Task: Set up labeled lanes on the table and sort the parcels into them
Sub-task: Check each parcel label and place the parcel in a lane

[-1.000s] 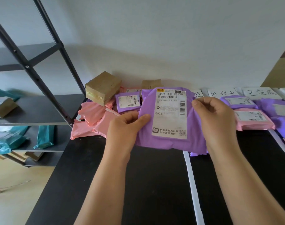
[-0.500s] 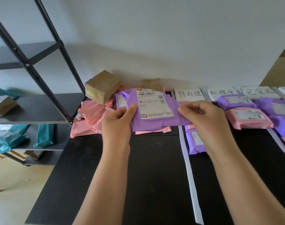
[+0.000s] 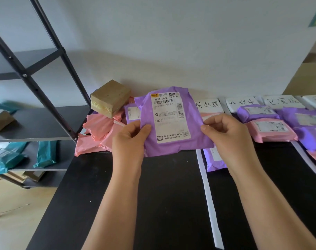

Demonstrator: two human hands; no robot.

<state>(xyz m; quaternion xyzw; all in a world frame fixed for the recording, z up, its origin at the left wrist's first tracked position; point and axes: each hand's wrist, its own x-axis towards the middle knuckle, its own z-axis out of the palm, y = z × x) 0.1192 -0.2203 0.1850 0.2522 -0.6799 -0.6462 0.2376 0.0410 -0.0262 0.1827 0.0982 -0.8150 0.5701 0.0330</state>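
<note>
Against a plain white wall [image 3: 171,42] ran a long black table [image 3: 164,195], and I stood watching a person at work over it. Both hands were raised above the middle of the table, set apart, each clamped on one side of a purple plastic mailer parcel [image 3: 194,112]. The left hand [image 3: 130,141] gripped its nine o'clock edge with the thumb laid across the front. The right hand [image 3: 227,134] pinched its three o'clock edge with curled fingers. The parcel was held clear of the tabletop with its white shipping label [image 3: 169,118] turned towards the person, and "E008" was printed on it.

At ten o'clock from the parcel a heap of pink plastic mailers [image 3: 95,129] lay by the wall, with a brown cardboard box [image 3: 110,98] resting on top of the heap. A long strip of white tape [image 3: 209,204] ran from six o'clock towards twelve across the table, just right of the parcel. Just beyond the tape, partly under the right hand, a second purple mailer [image 3: 214,163] lay flat.

Along the wall from one to two o'clock three handwritten cards were set side by side: a near white card [image 3: 208,104], a middle white card [image 3: 242,102] and a far white card [image 3: 281,101]. Below the middle card a small purple packet [image 3: 256,112] touched a flat pink packet [image 3: 270,129].

At nine o'clock a black metal shelf rack [image 3: 45,87] held teal plastic bags [image 3: 45,154].
</note>
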